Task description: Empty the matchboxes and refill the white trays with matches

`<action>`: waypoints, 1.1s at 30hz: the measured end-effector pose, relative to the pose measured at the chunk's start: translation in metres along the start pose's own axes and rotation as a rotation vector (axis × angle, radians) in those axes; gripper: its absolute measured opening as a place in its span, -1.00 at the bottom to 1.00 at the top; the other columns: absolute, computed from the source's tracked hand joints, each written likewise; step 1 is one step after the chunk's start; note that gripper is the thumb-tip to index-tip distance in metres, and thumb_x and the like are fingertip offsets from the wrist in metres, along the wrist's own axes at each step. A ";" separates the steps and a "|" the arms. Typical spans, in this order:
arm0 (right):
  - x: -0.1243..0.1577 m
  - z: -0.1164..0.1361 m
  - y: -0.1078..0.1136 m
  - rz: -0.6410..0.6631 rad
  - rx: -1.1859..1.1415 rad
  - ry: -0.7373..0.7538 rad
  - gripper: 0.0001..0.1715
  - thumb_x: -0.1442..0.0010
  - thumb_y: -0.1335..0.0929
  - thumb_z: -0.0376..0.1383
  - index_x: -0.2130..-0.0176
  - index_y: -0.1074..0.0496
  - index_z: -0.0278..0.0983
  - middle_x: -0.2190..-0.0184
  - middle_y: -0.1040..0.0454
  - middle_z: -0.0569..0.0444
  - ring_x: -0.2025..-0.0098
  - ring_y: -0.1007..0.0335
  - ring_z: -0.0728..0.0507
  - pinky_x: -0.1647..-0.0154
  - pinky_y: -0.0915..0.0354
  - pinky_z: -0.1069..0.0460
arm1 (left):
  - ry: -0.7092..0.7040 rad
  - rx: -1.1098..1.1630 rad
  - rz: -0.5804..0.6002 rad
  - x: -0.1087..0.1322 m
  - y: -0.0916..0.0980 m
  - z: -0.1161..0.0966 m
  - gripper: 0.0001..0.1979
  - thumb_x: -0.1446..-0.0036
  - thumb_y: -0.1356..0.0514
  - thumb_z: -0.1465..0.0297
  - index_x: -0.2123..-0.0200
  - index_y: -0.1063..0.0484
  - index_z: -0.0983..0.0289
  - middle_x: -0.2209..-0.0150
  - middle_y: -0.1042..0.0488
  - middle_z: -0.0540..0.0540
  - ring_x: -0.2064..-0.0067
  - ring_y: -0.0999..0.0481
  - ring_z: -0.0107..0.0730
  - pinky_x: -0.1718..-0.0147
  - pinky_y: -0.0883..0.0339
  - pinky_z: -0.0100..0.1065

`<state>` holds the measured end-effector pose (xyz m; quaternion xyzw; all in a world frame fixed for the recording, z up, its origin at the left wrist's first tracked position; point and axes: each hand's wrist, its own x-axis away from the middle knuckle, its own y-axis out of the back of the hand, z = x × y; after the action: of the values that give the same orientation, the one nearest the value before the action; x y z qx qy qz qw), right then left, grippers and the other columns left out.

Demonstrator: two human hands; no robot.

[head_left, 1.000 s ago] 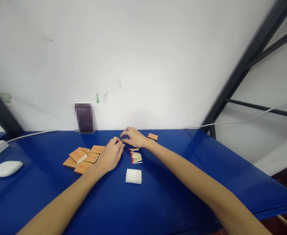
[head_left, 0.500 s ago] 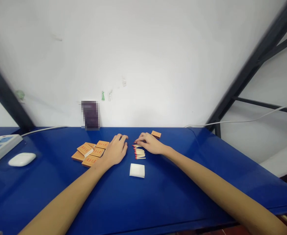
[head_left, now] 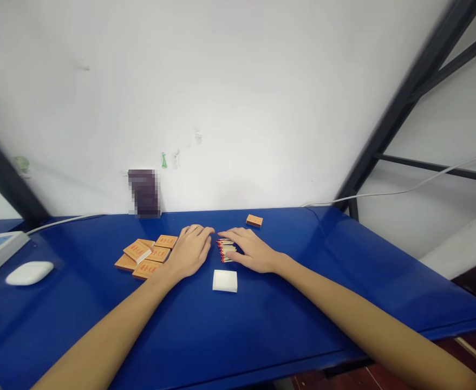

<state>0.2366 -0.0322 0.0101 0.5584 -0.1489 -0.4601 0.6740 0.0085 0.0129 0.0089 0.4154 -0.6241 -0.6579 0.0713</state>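
Now the right hand [head_left: 254, 252] is spanning the row of matches [head_left: 226, 250] — half a second ago it was pinching at the row's far end; its thumb is lying over the near end, fingers reaching over the far one; the row is looking tighter, so the work is seemingly shifting from single matches to the whole bunch; cannot tell whether the hand is squeezing. The left hand [head_left: 191, 249] is resting palm down, half open, beside the pile of matchboxes [head_left: 146, 270], nothing visibly held; its underside is staying hidden. Right fingers are covering some matches — not countable; a pixelated dark object [head_left: 145, 192] is standing unreadable at the wall; a white device [head_left: 2, 249] is running off the left edge.
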 end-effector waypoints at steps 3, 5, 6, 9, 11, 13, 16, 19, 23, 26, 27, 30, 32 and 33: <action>0.000 0.002 0.002 0.006 -0.011 -0.009 -0.32 -0.31 -0.32 0.00 -0.29 -0.20 -0.19 -0.18 -0.35 -0.13 -0.17 -0.25 -0.31 -0.17 -0.16 -0.23 | 0.006 0.061 0.031 0.001 0.001 0.000 -0.69 -0.40 0.11 0.35 -0.04 -0.34 0.23 0.02 -0.48 0.15 -0.06 -0.38 -0.16 -0.07 -0.24 -0.07; 0.002 0.002 0.003 0.004 -0.024 -0.007 -0.28 -0.27 -0.36 0.00 -0.30 -0.19 -0.18 -0.18 -0.36 -0.12 -0.18 -0.26 -0.31 -0.18 -0.16 -0.23 | -0.023 0.072 0.058 0.002 0.001 0.000 -0.67 -0.40 0.10 0.31 -0.08 -0.34 0.25 -0.04 -0.46 0.17 -0.11 -0.37 -0.16 -0.12 -0.22 -0.07; 0.002 0.002 0.003 0.004 -0.030 -0.002 -0.26 -0.25 -0.37 -0.01 -0.30 -0.18 -0.18 -0.18 -0.36 -0.12 -0.18 -0.26 -0.31 -0.18 -0.16 -0.24 | -0.035 0.070 0.074 0.002 0.001 0.000 -0.65 -0.40 0.09 0.29 -0.10 -0.34 0.25 -0.08 -0.45 0.18 -0.15 -0.35 -0.15 -0.15 -0.20 -0.06; 0.004 0.000 0.001 -0.011 -0.061 0.003 -0.23 -0.21 -0.41 -0.04 -0.29 -0.17 -0.19 -0.20 -0.35 -0.12 -0.19 -0.26 -0.31 -0.19 -0.16 -0.24 | -0.013 0.062 0.146 0.002 0.000 0.001 -0.56 -0.38 0.04 0.18 -0.19 -0.30 0.25 -0.21 -0.35 0.20 -0.28 -0.23 -0.07 -0.23 -0.11 0.01; 0.005 -0.001 0.000 -0.022 -0.084 -0.007 -0.27 -0.21 -0.41 -0.06 -0.26 -0.19 -0.19 -0.19 -0.36 -0.10 -0.17 -0.28 -0.30 -0.17 -0.18 -0.23 | 0.017 0.062 0.220 0.001 0.000 0.000 -0.47 -0.35 0.02 0.09 -0.25 -0.26 0.25 -0.29 -0.26 0.22 -0.34 -0.14 -0.01 -0.27 -0.05 0.05; 0.004 -0.001 0.000 -0.025 -0.103 -0.017 -0.35 -0.21 -0.40 -0.09 -0.21 -0.23 -0.19 -0.16 -0.39 -0.07 -0.13 -0.31 -0.27 -0.15 -0.20 -0.20 | 0.032 0.071 0.289 0.000 0.001 -0.001 -0.41 -0.33 0.00 0.03 -0.28 -0.23 0.24 -0.34 -0.19 0.22 -0.37 -0.08 0.02 -0.29 0.01 0.07; 0.004 0.000 0.001 -0.020 -0.116 -0.034 -0.46 -0.21 -0.40 -0.16 -0.14 -0.26 -0.18 -0.10 -0.42 -0.02 -0.09 -0.32 -0.24 -0.13 -0.20 -0.18 | 0.045 0.094 0.319 -0.002 0.001 -0.001 -0.33 -0.27 -0.03 -0.06 -0.30 -0.22 0.19 -0.36 -0.16 0.19 -0.39 -0.02 0.06 -0.31 0.08 0.08; 0.004 0.003 0.003 -0.019 -0.104 -0.046 -0.53 -0.21 -0.40 -0.20 -0.09 -0.28 -0.18 -0.06 -0.44 -0.01 -0.06 -0.32 -0.24 -0.09 -0.21 -0.18 | 0.048 0.106 0.294 -0.002 -0.001 0.001 -0.27 -0.20 -0.06 -0.15 -0.28 -0.23 0.16 -0.35 -0.16 0.17 -0.40 0.01 0.10 -0.30 0.11 0.10; 0.005 0.006 0.005 -0.017 -0.079 -0.049 -0.54 -0.20 -0.40 -0.24 -0.07 -0.30 -0.19 -0.02 -0.46 0.00 0.00 -0.31 -0.24 -0.05 -0.22 -0.17 | 0.020 0.105 0.233 -0.001 -0.001 0.001 -0.30 -0.17 -0.11 -0.14 -0.22 -0.32 0.17 -0.24 -0.28 0.19 -0.29 -0.14 0.07 -0.23 -0.02 0.05; 0.005 0.007 0.005 -0.026 -0.083 -0.053 -0.51 -0.18 -0.40 -0.25 -0.08 -0.29 -0.20 -0.03 -0.45 -0.01 0.02 -0.29 -0.23 -0.04 -0.24 -0.17 | 0.007 0.083 0.205 -0.001 0.002 -0.001 -0.29 -0.15 -0.12 -0.14 -0.20 -0.35 0.19 -0.04 -0.38 0.19 -0.08 -0.30 -0.05 -0.09 -0.18 -0.04; 0.005 0.007 0.005 -0.030 -0.088 -0.054 -0.50 -0.17 -0.41 -0.25 -0.09 -0.29 -0.20 -0.04 -0.45 -0.01 0.02 -0.29 -0.24 -0.04 -0.24 -0.17 | 0.006 0.071 0.204 -0.001 0.003 -0.002 -0.28 -0.15 -0.12 -0.15 -0.20 -0.35 0.20 0.00 -0.39 0.18 -0.03 -0.31 -0.07 -0.05 -0.20 -0.05; 0.006 0.005 0.003 -0.066 -0.109 -0.047 -0.49 -0.16 -0.41 -0.27 -0.09 -0.27 -0.22 -0.01 -0.43 -0.03 0.04 -0.31 -0.22 -0.01 -0.27 -0.14 | 0.015 0.031 0.188 -0.001 0.005 -0.004 -0.26 -0.11 -0.15 -0.16 -0.18 -0.38 0.22 0.03 -0.39 0.18 0.00 -0.32 -0.07 -0.02 -0.20 -0.06; 0.006 0.002 0.001 -0.121 -0.102 -0.053 -0.58 -0.17 -0.36 -0.34 -0.04 -0.29 -0.23 0.08 -0.42 -0.01 0.11 -0.33 -0.17 0.06 -0.29 -0.10 | 0.018 0.014 0.168 -0.001 0.005 -0.005 -0.29 -0.09 -0.18 -0.15 -0.13 -0.43 0.23 0.01 -0.41 0.17 -0.01 -0.34 -0.06 -0.03 -0.19 -0.06; 0.006 0.001 0.000 -0.146 -0.083 -0.065 -0.64 -0.17 -0.32 -0.38 0.01 -0.31 -0.24 0.14 -0.41 0.00 0.16 -0.32 -0.15 0.10 -0.30 -0.07 | 0.014 0.011 0.160 0.000 0.006 -0.006 -0.32 -0.09 -0.20 -0.14 -0.10 -0.46 0.23 0.02 -0.42 0.16 -0.01 -0.36 -0.07 -0.03 -0.19 -0.06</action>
<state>0.2397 -0.0374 0.0086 0.5242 -0.1103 -0.5316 0.6561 0.0099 0.0077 0.0146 0.3693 -0.6582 -0.6438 0.1259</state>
